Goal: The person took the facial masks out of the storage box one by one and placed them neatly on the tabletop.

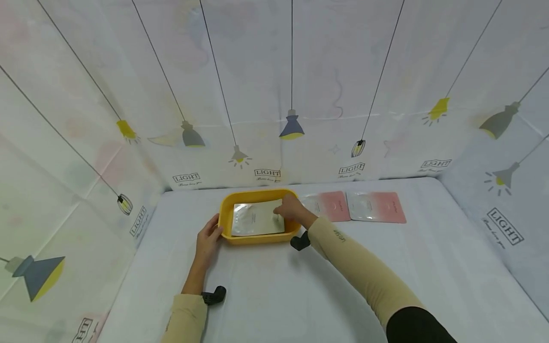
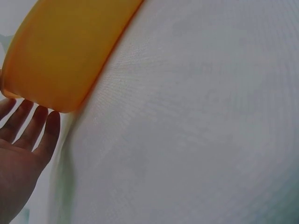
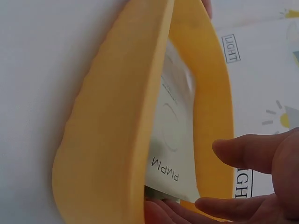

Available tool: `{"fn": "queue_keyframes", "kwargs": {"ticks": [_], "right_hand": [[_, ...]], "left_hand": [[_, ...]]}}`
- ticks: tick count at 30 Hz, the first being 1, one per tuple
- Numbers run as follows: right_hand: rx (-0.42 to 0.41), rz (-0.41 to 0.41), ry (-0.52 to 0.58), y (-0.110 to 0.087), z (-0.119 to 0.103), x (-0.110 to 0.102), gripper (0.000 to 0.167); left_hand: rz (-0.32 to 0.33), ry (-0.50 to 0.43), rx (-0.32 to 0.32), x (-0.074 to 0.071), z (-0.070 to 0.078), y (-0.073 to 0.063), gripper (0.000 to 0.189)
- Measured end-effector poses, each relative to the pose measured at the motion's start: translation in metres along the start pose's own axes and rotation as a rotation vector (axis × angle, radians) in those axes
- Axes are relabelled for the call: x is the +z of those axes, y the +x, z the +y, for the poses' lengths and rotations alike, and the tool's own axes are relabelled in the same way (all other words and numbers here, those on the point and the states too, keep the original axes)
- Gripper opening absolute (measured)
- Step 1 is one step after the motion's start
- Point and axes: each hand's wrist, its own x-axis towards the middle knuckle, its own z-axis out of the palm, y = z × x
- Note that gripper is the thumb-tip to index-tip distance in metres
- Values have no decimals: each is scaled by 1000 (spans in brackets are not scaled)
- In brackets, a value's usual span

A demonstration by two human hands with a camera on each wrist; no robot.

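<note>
A person's right hand (image 1: 293,209) reaches into a yellow tray (image 1: 257,241) on a white table (image 1: 266,295), at the 3 o'clock end of a pale packet (image 1: 255,220) lying inside; the tray serves as dial, 12 on its far side. The left hand (image 1: 207,244) meets the tray's outside between 8 and 9 o'clock. The right thumb stands well apart from the fingers and the index fingertip touches the packet's corner; whether other fingers lie beneath it cannot be told. The left fingers rest nearly straight against the tray, with no firm clasp visible.

The likeliest trouble is the smooth packet slipping from so loose a touch, or creasing if pushed against the wall. Too strong a left-hand press could slide the tray toward 3 o'clock, into the nearer pink packet (image 1: 334,206), which lies just outside with a second pink packet (image 1: 377,207) beyond.

The pale packet is a glossy, flat rectangle, silvery toward 9 o'clock and cream-green toward 3, bearing small print mid-front and "PMPM" lettering near its 3 o'clock end.
</note>
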Motion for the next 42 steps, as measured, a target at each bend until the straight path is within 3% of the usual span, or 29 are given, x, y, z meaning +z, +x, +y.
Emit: {"fn": "queue_keyframes", "kwargs": {"ticks": [6,12,19,24,28,37,42], "right_hand": [[31,19,-22,1,-1,6,22],[59,59,153,5,-2,11,21],[53,90,236,5,1,18,19],[-14,39,369,-2,1,22,25],[-66,5,402,-3,1,25,31],[-130,2,501,-7,-3,27,34],[-165,24,575,-13,-5,19,38]], "left_hand": [[-4,-13,-27,0,0,0,49],[-10,-32,8,0,-1,2,49],[-6,-32,9,1,-3,1,49],[-15,-36,25,-1,-3,2,52],[-15,-21,32,-2,-1,1,52],[2,-6,13,-2,-3,3,51],[-13,-31,9,-3,2,1,50]]}}
